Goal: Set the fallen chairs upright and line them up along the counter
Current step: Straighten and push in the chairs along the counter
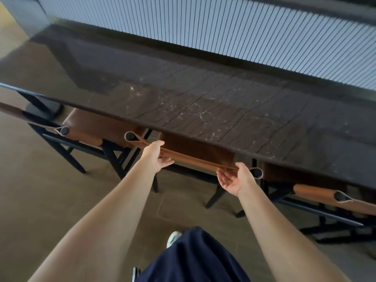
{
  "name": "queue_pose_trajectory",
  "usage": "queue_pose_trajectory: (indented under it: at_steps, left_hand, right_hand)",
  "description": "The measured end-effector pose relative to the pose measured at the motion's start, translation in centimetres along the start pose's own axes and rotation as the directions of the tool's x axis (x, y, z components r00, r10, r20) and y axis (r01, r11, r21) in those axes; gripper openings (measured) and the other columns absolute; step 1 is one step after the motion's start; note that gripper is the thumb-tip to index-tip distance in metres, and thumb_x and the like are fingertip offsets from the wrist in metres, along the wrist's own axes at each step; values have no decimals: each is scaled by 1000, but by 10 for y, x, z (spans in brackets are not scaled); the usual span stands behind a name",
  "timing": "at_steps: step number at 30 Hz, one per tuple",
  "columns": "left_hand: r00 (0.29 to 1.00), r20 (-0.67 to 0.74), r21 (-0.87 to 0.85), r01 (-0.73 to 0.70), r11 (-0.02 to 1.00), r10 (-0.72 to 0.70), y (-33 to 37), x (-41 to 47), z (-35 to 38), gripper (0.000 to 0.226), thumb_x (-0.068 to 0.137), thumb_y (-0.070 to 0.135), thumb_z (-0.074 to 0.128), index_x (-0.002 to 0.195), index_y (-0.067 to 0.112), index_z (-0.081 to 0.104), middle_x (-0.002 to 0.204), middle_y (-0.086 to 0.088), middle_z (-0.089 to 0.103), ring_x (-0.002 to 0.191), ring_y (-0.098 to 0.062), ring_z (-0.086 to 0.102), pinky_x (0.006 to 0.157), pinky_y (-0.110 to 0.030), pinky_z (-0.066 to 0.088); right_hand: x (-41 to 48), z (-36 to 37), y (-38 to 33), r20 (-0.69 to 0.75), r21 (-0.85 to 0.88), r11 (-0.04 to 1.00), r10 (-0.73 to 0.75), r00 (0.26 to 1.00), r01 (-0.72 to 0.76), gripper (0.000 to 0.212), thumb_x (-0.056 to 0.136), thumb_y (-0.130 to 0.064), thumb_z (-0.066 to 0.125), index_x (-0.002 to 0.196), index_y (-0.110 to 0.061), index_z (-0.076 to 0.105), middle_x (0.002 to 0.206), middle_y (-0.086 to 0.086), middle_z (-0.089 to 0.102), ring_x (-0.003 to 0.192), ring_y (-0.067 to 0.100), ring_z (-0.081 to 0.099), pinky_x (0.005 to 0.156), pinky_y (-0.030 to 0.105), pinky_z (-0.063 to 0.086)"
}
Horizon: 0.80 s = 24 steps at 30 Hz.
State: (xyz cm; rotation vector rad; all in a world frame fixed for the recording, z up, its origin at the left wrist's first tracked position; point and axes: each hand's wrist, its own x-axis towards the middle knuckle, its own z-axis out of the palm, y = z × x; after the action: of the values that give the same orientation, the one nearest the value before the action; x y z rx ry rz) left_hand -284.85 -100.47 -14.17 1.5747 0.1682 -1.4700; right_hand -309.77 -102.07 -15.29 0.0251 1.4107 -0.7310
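Three chairs with black frames and tan leather stand upright under the edge of the dark stone counter (203,102). The middle chair (195,159) is right in front of me, its leather backrest strip running between two black post tops. My left hand (156,157) rests at the left end of that strip with fingers straight and loose. My right hand (234,178) is at the right end, palm up and fingers relaxed, touching the strip's near edge. The left chair (87,127) and the right chair (325,196) flank it, seats tucked under the counter.
A white ribbed wall panel (223,27) rises behind the counter. A black counter pedestal foot (44,108) stands on the brown tiled floor at far left. My dark trouser leg (193,259) and a pale shoe (173,238) are below, with open floor behind the chairs.
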Motion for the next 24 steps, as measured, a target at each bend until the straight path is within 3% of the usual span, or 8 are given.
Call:
queue_pose_trajectory:
  at_steps: [2,4,9,15,17,20,24]
  left_hand:
    - [1000,4,-6,18,1000,-18,3,9,-1,46,96,15,56,140,10,42,137,-21,45,110,-39,54,79,-56,52]
    - [1000,-3,1,23,1000,-23,6,14,0,43,96,13,56,138,9,44,135,-21,47,111,-40,55,75,-56,54]
    - [999,-50,-8,3,1000,-3,8,24,8,33,97,2,49,130,2,48,125,-20,50,104,-37,56,68,-51,57]
    - [999,-53,-1,-8,1000,8,0,20,13,38,95,-11,42,131,-1,46,109,-22,52,97,-40,57,75,-50,55]
    - [999,-42,-24,-11,1000,10,-8,15,15,41,93,-13,41,133,-1,44,115,-24,52,100,-41,58,74,-50,56]
    - [1000,-4,-44,-11,999,11,-21,8,20,43,93,-14,42,135,-3,43,121,-25,53,101,-40,61,73,-49,57]
    - [1000,27,-46,-12,999,13,-28,5,33,42,93,-13,44,133,-2,45,122,-25,54,94,-40,63,65,-45,58]
  right_hand:
    - [5,0,-2,-42,21,1000,-3,999,4,28,101,-26,48,108,0,53,113,20,64,89,31,64,64,40,52]
    - [10,1,-3,-81,57,997,-38,996,43,21,100,-17,48,112,1,51,119,22,60,90,32,63,64,41,52]
    - [15,4,-3,-164,204,962,-148,975,180,28,93,11,41,119,5,48,124,30,54,103,46,61,67,47,55]
    - [10,-7,-2,-182,240,949,-165,969,206,20,91,17,43,91,-1,51,115,26,51,105,47,58,80,52,56]
    - [9,-17,-4,-194,249,943,-173,966,219,21,92,16,43,87,-3,50,112,24,50,103,46,58,86,54,54]
    - [10,-33,-5,-189,257,937,-191,963,237,20,92,15,44,96,-3,52,114,23,50,100,45,59,84,53,55]
    - [16,-50,-13,-172,270,931,-202,964,244,36,92,14,46,125,1,49,125,27,50,103,46,60,66,51,58]
